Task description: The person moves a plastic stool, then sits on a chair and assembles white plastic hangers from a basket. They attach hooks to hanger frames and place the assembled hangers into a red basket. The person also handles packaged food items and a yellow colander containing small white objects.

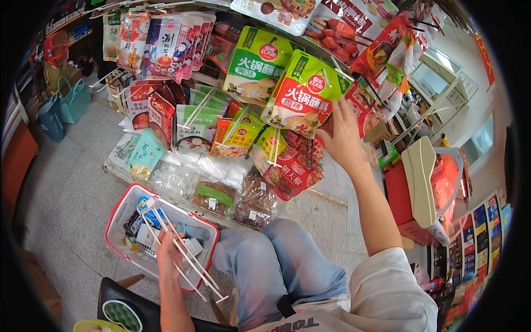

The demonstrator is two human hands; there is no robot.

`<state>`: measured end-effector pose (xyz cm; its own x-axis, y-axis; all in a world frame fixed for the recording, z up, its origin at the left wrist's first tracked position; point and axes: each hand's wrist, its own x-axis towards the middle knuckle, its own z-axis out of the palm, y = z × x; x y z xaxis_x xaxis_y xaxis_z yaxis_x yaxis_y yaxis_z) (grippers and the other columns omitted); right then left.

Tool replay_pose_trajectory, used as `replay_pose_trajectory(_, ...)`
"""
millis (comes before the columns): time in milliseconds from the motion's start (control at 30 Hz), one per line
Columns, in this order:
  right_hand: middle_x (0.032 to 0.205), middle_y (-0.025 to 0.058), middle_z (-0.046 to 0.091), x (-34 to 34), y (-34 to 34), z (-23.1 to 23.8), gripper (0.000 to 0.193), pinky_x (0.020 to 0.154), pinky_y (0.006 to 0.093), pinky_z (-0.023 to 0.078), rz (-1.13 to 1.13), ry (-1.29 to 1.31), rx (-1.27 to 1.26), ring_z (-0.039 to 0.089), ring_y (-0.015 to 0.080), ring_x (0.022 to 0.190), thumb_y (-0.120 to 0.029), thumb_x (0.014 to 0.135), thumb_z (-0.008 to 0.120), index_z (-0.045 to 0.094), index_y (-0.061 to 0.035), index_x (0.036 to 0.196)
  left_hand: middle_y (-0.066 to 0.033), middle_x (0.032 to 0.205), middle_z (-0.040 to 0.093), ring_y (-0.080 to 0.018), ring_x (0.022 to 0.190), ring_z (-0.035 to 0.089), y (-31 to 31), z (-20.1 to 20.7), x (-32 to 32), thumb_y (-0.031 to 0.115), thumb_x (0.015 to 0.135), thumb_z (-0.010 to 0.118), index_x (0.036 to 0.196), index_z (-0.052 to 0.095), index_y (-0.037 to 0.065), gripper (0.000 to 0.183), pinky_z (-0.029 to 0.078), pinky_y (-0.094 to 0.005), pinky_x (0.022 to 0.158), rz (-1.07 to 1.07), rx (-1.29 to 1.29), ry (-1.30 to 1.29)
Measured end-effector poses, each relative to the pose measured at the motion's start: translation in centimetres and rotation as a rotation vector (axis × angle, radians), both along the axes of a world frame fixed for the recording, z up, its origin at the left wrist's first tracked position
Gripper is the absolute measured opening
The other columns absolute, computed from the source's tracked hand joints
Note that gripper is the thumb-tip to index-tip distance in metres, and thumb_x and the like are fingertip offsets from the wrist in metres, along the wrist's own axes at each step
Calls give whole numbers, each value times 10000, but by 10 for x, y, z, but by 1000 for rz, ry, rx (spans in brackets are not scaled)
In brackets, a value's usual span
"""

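My right hand (344,135) is at the red-and-green packet (303,95), with white wire hooks (191,257) in my left hand (170,252).

Taking my view as a clock, the packet hangs at one o'clock from the centre; my right hand is open, its fingers stretched along the packet's right edge, though I cannot tell whether they press on it. A green-and-white packet (255,69) hangs beside it, at twelve. Between seven and eight, my left hand is closed around the hooks, over a red-rimmed white basket (119,224) of small goods. Clear bags of brown contents (255,202) lie at six, a red box with a cream lid (418,177) stands at three, and a teal bag (74,105) sits between nine and ten.
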<state>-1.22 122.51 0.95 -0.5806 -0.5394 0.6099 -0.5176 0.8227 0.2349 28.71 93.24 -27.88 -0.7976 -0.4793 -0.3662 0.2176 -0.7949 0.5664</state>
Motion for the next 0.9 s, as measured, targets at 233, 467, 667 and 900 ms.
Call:
replay_pose_trajectory(233,1587,203,237,-21,29,-6,914,1156,564,263,-240,72,103,236,402,1462,-219,738,810,321,24,1472,-88,859,699,-118,576,624,3,1,-2,251,936,659,1210,566,31,363,490,-233,458,-16,-45,-5)
replay_pose_trajectory(467,1601,176,222,-51,20,0,898,1138,558,296,-296,81,93,244,351,1471,-201,723,799,336,1,1465,-88,857,698,-118,598,634,1,-3,0,245,941,649,1221,557,31,364,497,-233,465,-38,-29,-18)
replay_pose_trajectory(667,1568,217,263,-92,24,-1,846,1156,518,296,-289,56,79,226,392,1468,-165,731,765,348,22,1442,-82,858,700,-115,609,635,2,1,1,242,944,642,1230,554,32,366,504,-243,476,-45,-35,-28)
replay_pose_trajectory(900,1536,287,270,-115,34,-2,801,1197,494,242,-158,-7,26,206,477,1446,-129,756,742,343,39,1429,-81,860,703,-115,596,630,3,5,0,235,939,641,1231,560,28,367,506,-253,480,-41,-25,-27)
